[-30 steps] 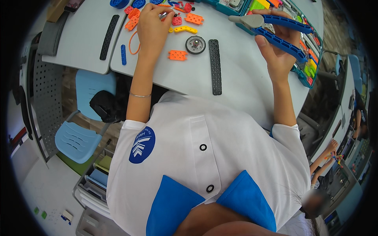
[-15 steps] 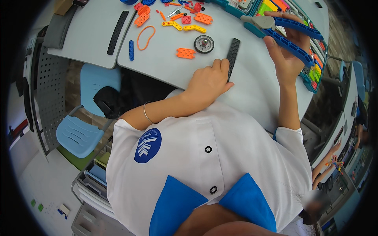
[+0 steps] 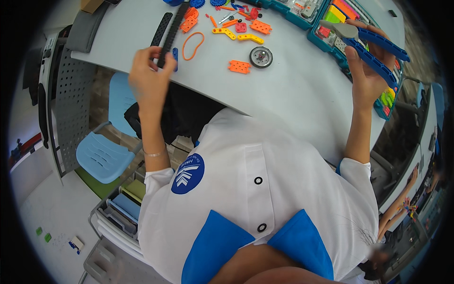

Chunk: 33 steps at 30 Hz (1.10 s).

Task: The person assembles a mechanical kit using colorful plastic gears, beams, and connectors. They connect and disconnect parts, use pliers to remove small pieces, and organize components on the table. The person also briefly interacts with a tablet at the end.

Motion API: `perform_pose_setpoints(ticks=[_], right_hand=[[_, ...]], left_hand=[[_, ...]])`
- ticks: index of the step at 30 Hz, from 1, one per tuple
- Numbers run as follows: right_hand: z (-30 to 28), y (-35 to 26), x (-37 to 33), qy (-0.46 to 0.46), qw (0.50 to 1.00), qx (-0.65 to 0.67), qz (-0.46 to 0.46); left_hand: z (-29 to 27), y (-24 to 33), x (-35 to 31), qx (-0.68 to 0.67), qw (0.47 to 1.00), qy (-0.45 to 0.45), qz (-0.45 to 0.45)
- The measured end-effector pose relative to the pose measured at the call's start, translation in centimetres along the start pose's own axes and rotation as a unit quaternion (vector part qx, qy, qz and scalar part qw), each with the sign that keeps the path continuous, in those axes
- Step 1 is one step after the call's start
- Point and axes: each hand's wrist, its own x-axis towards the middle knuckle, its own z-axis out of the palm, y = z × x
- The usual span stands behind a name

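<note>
my left hand (image 3: 150,84) has the near end of a black studded strip (image 3: 175,34) pinched, thumb against fingertips, narrow grip. the strip runs away from me along the left part of the table (image 3: 302,87), its far end up by the orange and blue parts. can't tell if it's flat on the top or slightly lifted; hand is a bit blurred.

second black strip (image 3: 161,29) lies just to its left, roughly in line. short blue strip (image 3: 175,59) is just right of my grip, orange loop (image 3: 184,43) beyond that.

my right hand (image 3: 371,78) holds the blue-handled pliers (image 3: 368,57), thumb on the lower handle, handles spread apart. grey nose sits over the teal case (image 3: 316,40); no part visible in it.

step in hand, my judgement: positioning the black strip beside its match. next move calls for lining it up, keeping clear of the blue strip, then easing the pinch off straight so it doesn't skew. pliers only need holding out of the way for that. wheel (image 3: 261,57) and orange plate (image 3: 239,66) sit well apart from both hands.
</note>
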Motion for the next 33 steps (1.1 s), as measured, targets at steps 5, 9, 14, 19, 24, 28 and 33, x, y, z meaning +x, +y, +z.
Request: perform_pose_setpoints(ticks=[5, 9, 14, 19, 24, 28, 33], right_hand=[[0.5, -0.4, 0.3, -0.008, 0.999, 0.029, 0.011], [0.1, 0.1, 0.1, -0.023, 1.000, -0.003, 0.016], [0.2, 0.2, 0.2, -0.048, 0.999, -0.002, 0.023], [0.7, 0.1, 0.0, -0.049, 0.998, 0.004, 0.040], [1.3, -0.2, -0.1, -0.134, 0.986, -0.025, 0.093], [2.0, -0.3, -1.0, -0.321, 0.899, -0.250, 0.163], [3.4, 2.6, -3.7, -0.351, 0.855, -0.369, 0.100]], left_hand=[[1.7, -7.3, 2.0, 0.084, 0.996, 0.011, -0.022], [2.7, -8.1, 2.0, 0.058, 0.998, 0.020, -0.033], [2.9, -8.7, 2.1, 0.033, 0.998, 0.006, -0.049], [2.6, -2.6, 1.5, -0.019, 0.997, 0.075, -0.006], [5.1, 8.4, -2.0, -0.287, 0.935, -0.168, 0.127], [9.1, 9.8, -2.7, -0.256, 0.933, -0.136, 0.212], [8.6, 10.6, -2.6, -0.393, 0.895, -0.203, 0.060]])
